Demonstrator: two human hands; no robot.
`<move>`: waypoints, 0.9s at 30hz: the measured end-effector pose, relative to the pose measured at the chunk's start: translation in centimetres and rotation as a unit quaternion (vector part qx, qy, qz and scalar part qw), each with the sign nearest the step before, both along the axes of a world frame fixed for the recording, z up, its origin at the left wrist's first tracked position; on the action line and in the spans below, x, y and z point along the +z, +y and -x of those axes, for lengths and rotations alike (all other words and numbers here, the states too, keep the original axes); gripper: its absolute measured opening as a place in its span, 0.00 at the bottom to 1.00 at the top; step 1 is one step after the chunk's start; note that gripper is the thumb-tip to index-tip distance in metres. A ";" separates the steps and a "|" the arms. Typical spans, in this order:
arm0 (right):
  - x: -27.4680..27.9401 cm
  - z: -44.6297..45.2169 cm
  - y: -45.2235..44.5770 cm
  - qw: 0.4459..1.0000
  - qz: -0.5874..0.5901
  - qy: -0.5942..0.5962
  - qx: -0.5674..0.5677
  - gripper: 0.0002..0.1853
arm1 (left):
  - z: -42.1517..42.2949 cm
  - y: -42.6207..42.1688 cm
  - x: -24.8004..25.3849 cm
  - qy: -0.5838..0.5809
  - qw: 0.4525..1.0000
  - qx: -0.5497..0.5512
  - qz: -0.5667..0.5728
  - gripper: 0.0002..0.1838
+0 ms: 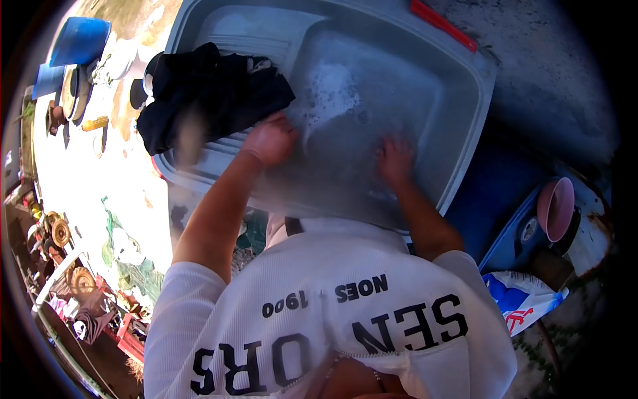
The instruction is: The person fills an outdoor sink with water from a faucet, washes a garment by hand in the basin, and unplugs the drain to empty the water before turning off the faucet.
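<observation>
A grey wash sink with a ribbed washboard side fills the upper middle of the view. Bunched black cloth lies over the ribbed part. My left hand is curled beside the cloth's lower right edge, at the border of the basin; what its fingers hold, if anything, is hidden. Deeper in the basin, on the right, my right hand has its fingers spread and slightly blurred, with nothing visible in them. White suds float on cloudy water between and above the hands.
A red bar lies at the sink's top right edge. To the right are a blue barrel, a pink bowl and a blue-white bag. Blue containers, wheels and scattered items are on the sunlit ground at left.
</observation>
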State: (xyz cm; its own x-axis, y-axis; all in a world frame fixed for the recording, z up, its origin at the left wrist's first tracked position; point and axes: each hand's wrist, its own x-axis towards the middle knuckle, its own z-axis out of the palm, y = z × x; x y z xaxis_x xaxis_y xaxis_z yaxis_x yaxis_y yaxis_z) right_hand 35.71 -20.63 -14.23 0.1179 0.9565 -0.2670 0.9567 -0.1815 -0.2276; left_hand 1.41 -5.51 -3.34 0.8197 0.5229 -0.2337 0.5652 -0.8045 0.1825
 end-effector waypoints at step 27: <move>-1.1 -0.6 0.3 0.997 -0.018 -0.070 -0.013 0.23 | 0.3 0.0 -1.1 -0.035 0.999 0.018 0.023 0.04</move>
State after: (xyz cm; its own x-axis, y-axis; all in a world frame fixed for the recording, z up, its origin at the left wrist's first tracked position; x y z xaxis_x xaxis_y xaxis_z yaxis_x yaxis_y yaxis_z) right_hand 36.34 -20.29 -15.37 0.1765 0.9611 -0.2124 0.9747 -0.2007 -0.0982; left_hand 1.07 -5.53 -4.49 0.8161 0.5419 -0.2011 0.5778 -0.7742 0.2586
